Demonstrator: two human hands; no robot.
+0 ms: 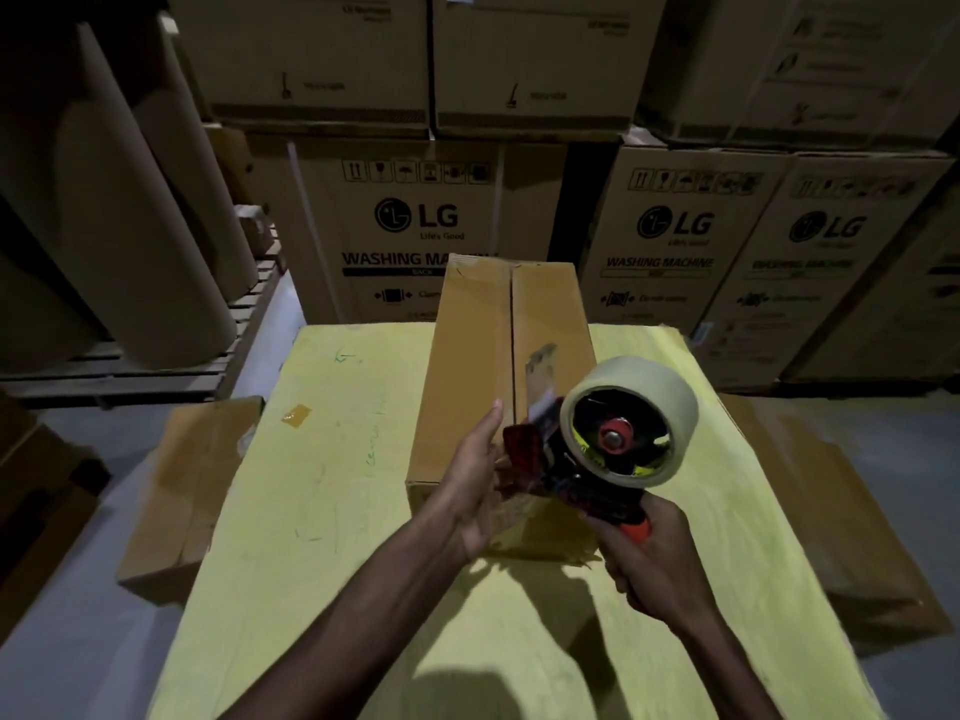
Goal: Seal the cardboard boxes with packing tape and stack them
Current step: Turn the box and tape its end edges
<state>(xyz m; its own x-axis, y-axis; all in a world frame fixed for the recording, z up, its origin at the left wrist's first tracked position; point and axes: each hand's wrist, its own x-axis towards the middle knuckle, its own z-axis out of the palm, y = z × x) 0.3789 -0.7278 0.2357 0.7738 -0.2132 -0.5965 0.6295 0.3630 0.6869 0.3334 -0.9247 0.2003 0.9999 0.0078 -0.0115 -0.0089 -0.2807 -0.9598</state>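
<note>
A long brown cardboard box [472, 366] lies on the yellow table [322, 511], its top flaps closed along a dark centre seam. My right hand [652, 558] grips the orange handle of a tape dispenser [618, 439] that carries a big roll of pale packing tape, held just above the near end of the box. My left hand [480, 480] is at the dispenser's front with its fingers straight, touching the loose end of tape near the red blade guard. A short strip of clear tape lies on the box top beside the seam.
Flat cardboard boxes lie on the floor at the left [187, 491] and right [852, 532] of the table. Large LG washing machine cartons [415, 226] are stacked behind. Brown paper rolls [119, 200] rest on a wooden pallet at the left.
</note>
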